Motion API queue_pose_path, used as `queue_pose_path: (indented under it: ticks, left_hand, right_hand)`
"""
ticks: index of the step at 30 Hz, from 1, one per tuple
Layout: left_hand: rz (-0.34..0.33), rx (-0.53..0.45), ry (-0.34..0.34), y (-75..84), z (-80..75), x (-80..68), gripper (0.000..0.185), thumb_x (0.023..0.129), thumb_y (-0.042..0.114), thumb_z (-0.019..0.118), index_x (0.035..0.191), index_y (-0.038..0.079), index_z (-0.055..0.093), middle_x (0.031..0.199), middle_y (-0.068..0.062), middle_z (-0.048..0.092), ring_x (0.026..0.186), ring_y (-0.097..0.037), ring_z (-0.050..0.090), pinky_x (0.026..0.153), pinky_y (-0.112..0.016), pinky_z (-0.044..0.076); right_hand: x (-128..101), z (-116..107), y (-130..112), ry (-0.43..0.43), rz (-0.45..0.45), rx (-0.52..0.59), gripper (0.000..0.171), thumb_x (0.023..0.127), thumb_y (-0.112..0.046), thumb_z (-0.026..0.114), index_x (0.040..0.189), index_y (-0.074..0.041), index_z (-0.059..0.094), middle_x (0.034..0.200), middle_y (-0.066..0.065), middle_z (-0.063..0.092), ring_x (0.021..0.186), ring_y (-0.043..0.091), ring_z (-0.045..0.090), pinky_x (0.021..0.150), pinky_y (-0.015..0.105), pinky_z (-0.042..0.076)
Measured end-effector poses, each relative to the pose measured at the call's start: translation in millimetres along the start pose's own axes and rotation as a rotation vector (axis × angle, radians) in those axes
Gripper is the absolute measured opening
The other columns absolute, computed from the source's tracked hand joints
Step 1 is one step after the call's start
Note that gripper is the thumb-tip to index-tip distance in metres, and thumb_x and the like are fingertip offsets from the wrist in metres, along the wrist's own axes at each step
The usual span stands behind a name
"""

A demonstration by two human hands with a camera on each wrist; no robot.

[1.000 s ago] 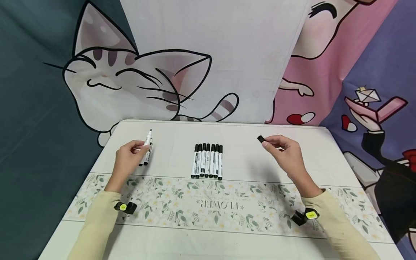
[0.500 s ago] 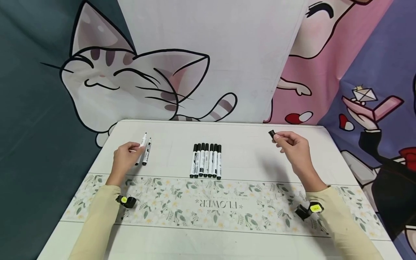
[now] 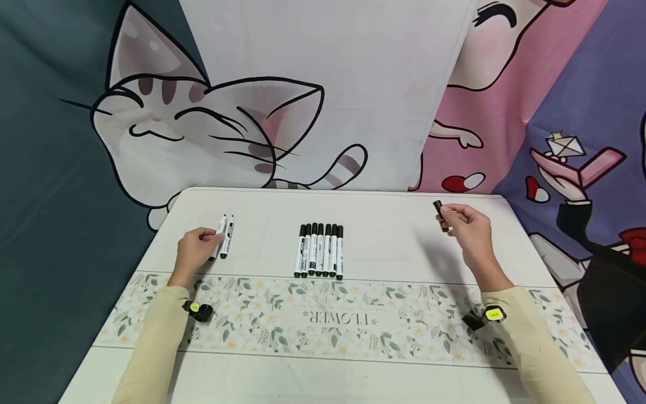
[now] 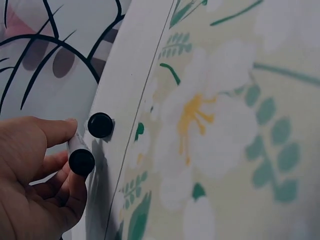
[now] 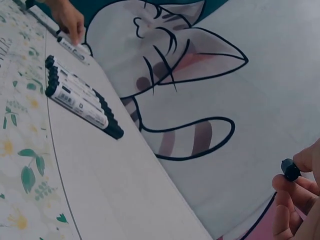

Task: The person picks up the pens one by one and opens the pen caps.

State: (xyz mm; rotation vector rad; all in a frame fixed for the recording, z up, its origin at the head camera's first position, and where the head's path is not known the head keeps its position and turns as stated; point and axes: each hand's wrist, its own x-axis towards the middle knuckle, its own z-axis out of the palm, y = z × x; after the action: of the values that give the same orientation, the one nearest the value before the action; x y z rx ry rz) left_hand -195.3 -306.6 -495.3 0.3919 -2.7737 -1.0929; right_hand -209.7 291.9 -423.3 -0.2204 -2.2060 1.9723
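Between both hands, seven capped markers (image 3: 319, 250) lie side by side.

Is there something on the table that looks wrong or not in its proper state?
Yes. Two markers on the left have no caps, unlike the capped row of seven. The left hand holds one; the right hand pinches a loose black cap.
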Motion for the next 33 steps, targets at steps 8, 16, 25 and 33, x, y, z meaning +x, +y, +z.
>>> queue_pose_path:
  ticks: [8, 16, 25, 33]
  left_hand:
    - [-0.037, -0.001, 0.019, -6.8, 4.7, 4.1, 0.046, 0.099, 0.038, 0.067, 0.119, -0.002, 0.070, 0.107, -0.020, 0.070, 0.093, -0.032, 0.066, 0.076, -0.035, 0.048]
    - [-0.030, 0.010, 0.021, -5.9, 6.0, 4.5, 0.047, 0.098, 0.040, 0.067, 0.119, -0.002, 0.070, 0.106, -0.020, 0.071, 0.093, -0.033, 0.066, 0.077, -0.038, 0.048]
    - [-0.024, 0.009, 0.019, -4.9, 6.6, 2.6, 0.047, 0.099, 0.040, 0.067, 0.119, -0.003, 0.070, 0.106, -0.021, 0.071, 0.092, -0.033, 0.066, 0.074, -0.036, 0.048]
    - [0.025, -0.047, 0.077, 6.4, 5.0, -5.1, 0.056, 0.100, 0.049, 0.061, 0.129, 0.002, 0.067, 0.113, -0.019, 0.070, 0.099, -0.034, 0.067, 0.075, -0.040, 0.054]
  right_hand:
    - [7, -9, 6, 0.057, 0.069, 0.010, 0.020, 0.095, -0.029, 0.075, 0.105, -0.012, 0.070, 0.080, -0.013, 0.075, 0.071, 0.004, 0.064, 0.059, 0.017, 0.051]
    - [16, -15, 12, 0.088, 0.098, -0.007, 0.013, 0.096, -0.029, 0.074, 0.101, -0.017, 0.071, 0.078, -0.017, 0.074, 0.072, 0.005, 0.064, 0.059, 0.017, 0.050]
    - [21, -25, 19, 0.123, 0.129, -0.046, 0.014, 0.097, -0.029, 0.073, 0.103, -0.016, 0.070, 0.078, -0.016, 0.074, 0.070, 0.002, 0.064, 0.060, 0.015, 0.051]
    - [27, -34, 24, 0.134, 0.142, -0.036, 0.013, 0.097, -0.027, 0.073, 0.102, -0.015, 0.070, 0.074, -0.018, 0.073, 0.068, 0.002, 0.064, 0.059, 0.016, 0.051]
